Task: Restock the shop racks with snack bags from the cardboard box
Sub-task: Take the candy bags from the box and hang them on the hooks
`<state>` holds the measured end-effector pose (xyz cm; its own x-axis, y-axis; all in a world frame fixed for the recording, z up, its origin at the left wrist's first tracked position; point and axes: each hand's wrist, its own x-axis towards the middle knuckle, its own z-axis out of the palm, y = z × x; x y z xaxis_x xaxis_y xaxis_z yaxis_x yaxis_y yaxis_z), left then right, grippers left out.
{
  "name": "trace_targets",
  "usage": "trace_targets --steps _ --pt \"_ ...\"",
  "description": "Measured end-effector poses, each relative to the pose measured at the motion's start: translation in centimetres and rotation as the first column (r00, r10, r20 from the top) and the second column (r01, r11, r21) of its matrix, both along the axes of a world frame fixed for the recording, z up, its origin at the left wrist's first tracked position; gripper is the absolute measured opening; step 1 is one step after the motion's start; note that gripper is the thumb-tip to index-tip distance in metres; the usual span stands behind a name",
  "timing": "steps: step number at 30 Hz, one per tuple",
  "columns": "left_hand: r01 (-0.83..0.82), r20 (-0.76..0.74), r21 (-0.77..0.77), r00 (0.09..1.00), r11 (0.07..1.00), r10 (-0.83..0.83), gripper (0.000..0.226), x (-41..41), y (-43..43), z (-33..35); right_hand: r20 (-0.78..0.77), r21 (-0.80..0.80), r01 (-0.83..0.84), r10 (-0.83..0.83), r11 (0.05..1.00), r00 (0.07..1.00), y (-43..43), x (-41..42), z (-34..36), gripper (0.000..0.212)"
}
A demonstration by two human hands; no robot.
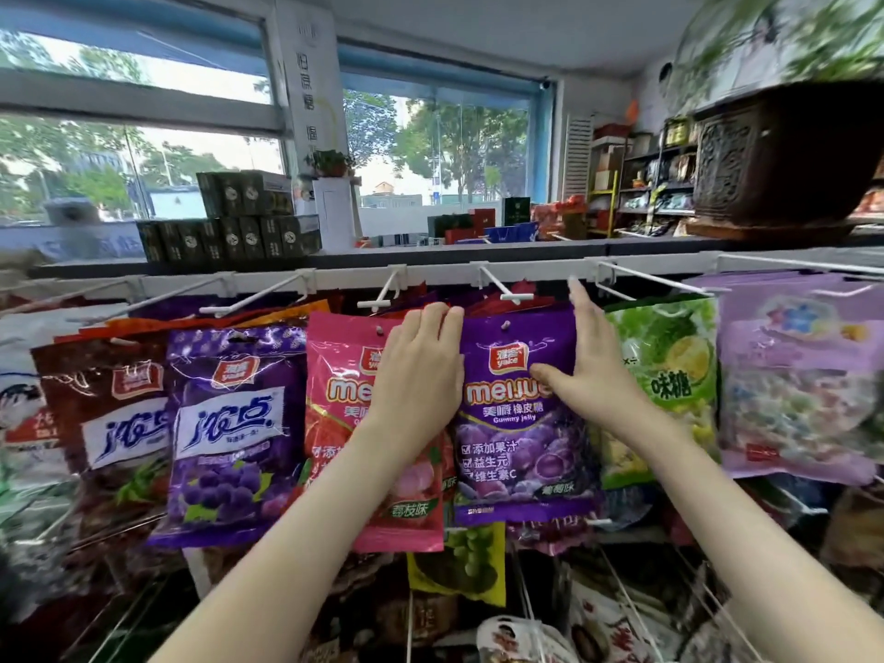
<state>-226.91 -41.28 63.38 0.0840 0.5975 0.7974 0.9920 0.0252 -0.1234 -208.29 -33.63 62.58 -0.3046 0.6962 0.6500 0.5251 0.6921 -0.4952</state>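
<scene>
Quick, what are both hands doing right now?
Left hand: fingers grip the purple bag, top corner.
Right hand: open, straight fingers pressing its side.

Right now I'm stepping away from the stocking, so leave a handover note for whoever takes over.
Left hand grips the purple gummy bag at its top left corner.
Right hand: thumb on the bag's front, fingers straight along its right edge.
Bag looks threaded on its peg, beside the pink bag.
Left to do: let go, fetch more; the cardboard box is out of view.
</scene>
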Motion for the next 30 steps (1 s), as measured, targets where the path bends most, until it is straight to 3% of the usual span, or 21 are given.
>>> trace_targets --steps 3,5,7,14,20,30 --pt "-0.019 -0.108 -0.151 0.994 0.988 0.003 0.057 -0.5 0.9 1.7 0.18 0.17 0.135 -0.166 0.976 0.97 0.5 -0.7 2.1 0.073" --pt "-0.076 -0.094 -0.252 0.994 0.965 0.054 0.055 -1.3 1.7 2.4 0.319 0.331 0.241 -0.348 0.912 0.881 0.4 -1.2 2.7 0.061" --pt "-0.126 -0.082 -0.307 0.991 0.943 0.106 0.054 -1.5 2.2 2.5 0.381 0.417 0.21 -0.38 0.884 0.843 0.2 -2.0 2.7 0.053" --pt "-0.126 0.03 -0.268 0.99 0.955 0.139 0.036 -1.2 2.8 2.1 0.337 0.292 0.063 -0.164 0.954 0.927 1.2 -4.2 2.5 0.046" --pt "-0.075 0.085 -0.162 0.992 0.984 0.09 0.03 -1.4 2.6 1.7 0.219 0.231 -0.048 -0.003 0.972 0.976 3.1 -4.1 2.8 0.022" --pt "-0.041 0.125 0.145 0.992 0.989 0.023 0.011 -2.3 1.9 0.1 0.273 0.094 -0.194 0.162 0.977 0.948 3.4 -3.0 3.6 0.024"
